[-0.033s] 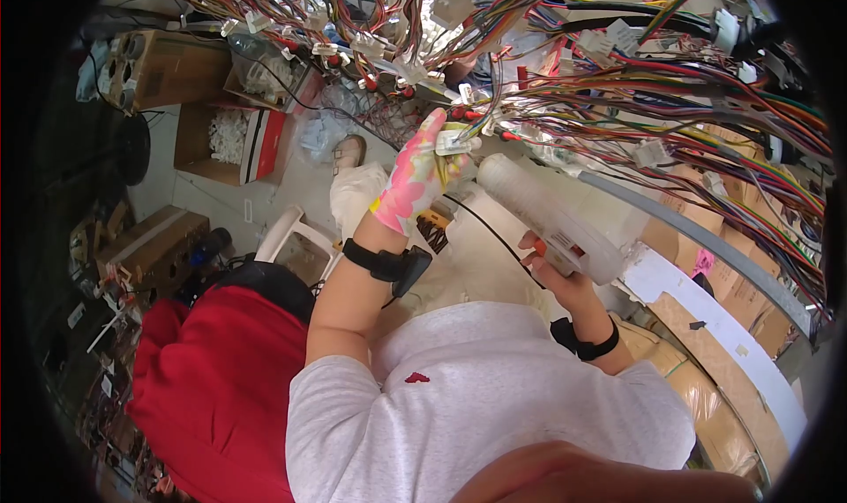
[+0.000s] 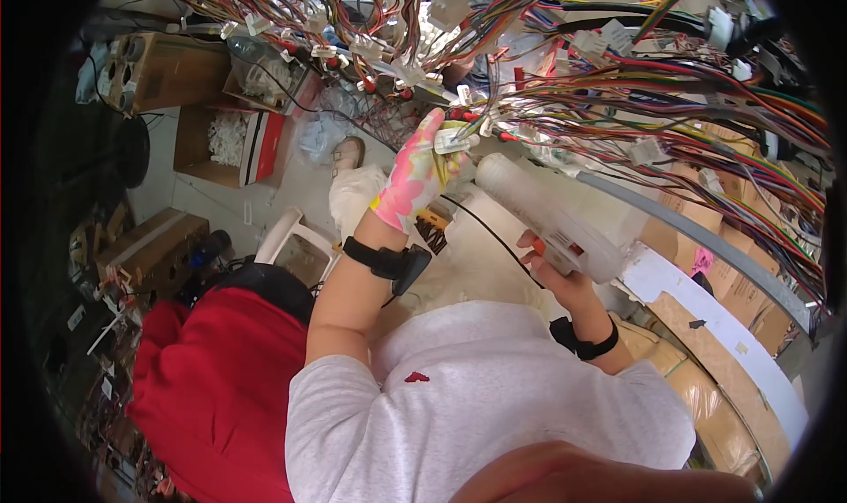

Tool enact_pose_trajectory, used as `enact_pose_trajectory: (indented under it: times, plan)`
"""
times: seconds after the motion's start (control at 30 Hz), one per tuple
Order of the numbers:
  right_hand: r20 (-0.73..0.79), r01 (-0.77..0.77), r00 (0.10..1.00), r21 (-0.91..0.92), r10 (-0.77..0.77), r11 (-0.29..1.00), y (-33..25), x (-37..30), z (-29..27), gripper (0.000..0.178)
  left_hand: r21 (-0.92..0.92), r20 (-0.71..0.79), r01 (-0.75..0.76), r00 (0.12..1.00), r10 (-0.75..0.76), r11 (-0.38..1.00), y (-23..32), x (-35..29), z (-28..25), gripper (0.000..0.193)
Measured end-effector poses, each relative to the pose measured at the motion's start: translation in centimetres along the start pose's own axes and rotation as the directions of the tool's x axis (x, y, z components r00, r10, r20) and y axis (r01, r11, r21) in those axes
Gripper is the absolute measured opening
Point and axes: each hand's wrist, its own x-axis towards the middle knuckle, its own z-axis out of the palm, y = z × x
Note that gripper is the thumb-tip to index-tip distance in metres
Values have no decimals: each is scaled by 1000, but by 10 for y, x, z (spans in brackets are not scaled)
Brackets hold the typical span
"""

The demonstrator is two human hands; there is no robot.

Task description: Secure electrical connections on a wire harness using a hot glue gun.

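Note:
My left hand (image 2: 412,178), in a pink, white and yellow patterned glove, is closed on a white plastic connector (image 2: 453,140) with thin wires running up from it. My right hand (image 2: 565,278), bare, grips a pale translucent tool with a thick tube-shaped body (image 2: 538,207) and red parts by the fingers. The tool's narrow end points toward the held connector; whether they touch I cannot tell. A black cord (image 2: 494,229) passes beneath the tool. Bundles of coloured wires (image 2: 609,97) with white connectors spread above both hands.
A grey curved rail (image 2: 688,216) and a white board edge (image 2: 706,318) lie on the right, beside cardboard boxes. At left are an open box of white parts (image 2: 228,141), a white plastic chair (image 2: 296,234) and red cloth (image 2: 221,388).

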Motion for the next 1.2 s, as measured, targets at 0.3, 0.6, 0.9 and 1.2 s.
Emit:
enact_pose_trajectory:
  times: [0.3, 0.6, 0.9, 1.2]
  plan:
    - [10, 31, 999, -3, -31, 1000, -45, -15, 5, 55, -324, 140, -2, 989, 49, 946, 0, 50, -12, 43]
    - [-49, 92, 994, -51, -94, 994, -86, -38, 14, 56, -332, -46, -55, 998, 42, 942, 7, 49, -34, 42]
    - [-110, 213, 972, 23, -209, 977, -140, -83, 5, 61, 276, 54, -61, 997, 48, 959, 30, -62, 104, 44]
    - [-173, 340, 924, -39, -342, 939, -144, -109, -17, 60, 461, 410, -711, 701, 583, 531, 17, -38, 165, 41]
